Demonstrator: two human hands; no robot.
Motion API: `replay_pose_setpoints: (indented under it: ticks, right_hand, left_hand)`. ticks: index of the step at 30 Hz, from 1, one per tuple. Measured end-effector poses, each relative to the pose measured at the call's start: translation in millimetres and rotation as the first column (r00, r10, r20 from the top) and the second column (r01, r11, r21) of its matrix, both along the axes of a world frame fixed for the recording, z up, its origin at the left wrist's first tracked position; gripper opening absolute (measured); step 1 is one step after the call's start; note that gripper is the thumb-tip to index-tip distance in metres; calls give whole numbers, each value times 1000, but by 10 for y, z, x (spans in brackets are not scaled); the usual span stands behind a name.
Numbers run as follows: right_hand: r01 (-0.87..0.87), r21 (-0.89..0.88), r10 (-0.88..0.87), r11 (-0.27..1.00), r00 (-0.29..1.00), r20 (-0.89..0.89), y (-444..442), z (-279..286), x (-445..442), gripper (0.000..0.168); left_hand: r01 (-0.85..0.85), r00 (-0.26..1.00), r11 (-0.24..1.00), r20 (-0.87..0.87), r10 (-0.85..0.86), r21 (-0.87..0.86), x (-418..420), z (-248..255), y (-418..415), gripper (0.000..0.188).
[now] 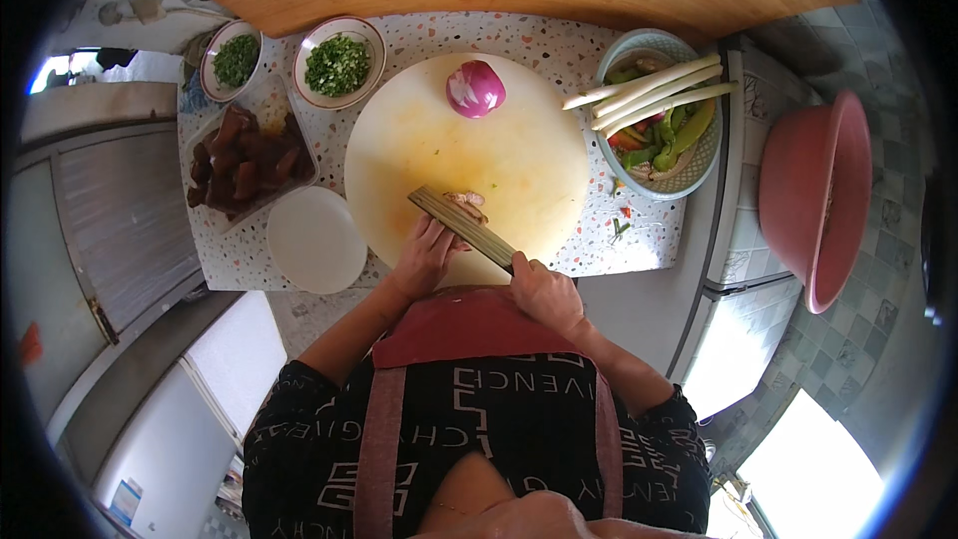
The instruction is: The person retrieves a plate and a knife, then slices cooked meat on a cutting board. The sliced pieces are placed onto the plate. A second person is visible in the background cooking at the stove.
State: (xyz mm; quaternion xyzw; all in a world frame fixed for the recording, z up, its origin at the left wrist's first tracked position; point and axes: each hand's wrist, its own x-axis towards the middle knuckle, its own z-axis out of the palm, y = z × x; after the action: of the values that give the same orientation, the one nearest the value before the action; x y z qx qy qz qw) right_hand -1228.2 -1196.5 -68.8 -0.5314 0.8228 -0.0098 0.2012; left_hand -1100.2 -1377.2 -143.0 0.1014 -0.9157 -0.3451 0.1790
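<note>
My right hand [545, 289] grips the handle of a kitchen knife [468, 228], whose broad blade slants up and left over the round cutting board [524, 172]. Several slices of what looks like meat [469, 203] lie just beyond the blade. On the near side of the blade, my left hand [428, 258] has its fingers bent against a piece on the board. The blade and fingers hide most of that piece. Toward the board's far edge sits a peeled purple onion [476, 89].
Left of the board are a plastic tray of brown cooked meat [243, 157], a white plate [317, 239] and bowls of chopped greens [338, 65] [236, 61]. On the right, scallion stalks [658, 93] rest across a basket [658, 187] of peppers. Beyond it stands a pink basin [801, 187].
</note>
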Motion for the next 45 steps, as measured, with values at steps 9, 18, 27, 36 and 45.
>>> replay_pose_setpoints:
  ticks: [9,18,27,36,45]
  right_hand:
    - [49,19,-52,999,982,181,-226,-114,-53,8]
    - [24,140,-49,990,982,181,-149,-59,-64,13]
    - [33,42,-41,999,975,220,-341,-296,-100,14]
    - [60,-66,-43,996,972,230,-350,-701,-150,12]
    - [444,-236,-262,865,798,542,-84,-292,-272,15]
  left_hand:
    - [32,999,996,33,-35,85,41,-120,1,44]
    - [16,999,999,30,-18,45,83,-153,21,42]
    - [-35,999,999,-18,36,34,42,-91,35,44]
    - [-29,999,996,26,27,81,95,-148,63,49]
    - [-96,995,993,19,95,64,147,-171,71,52]
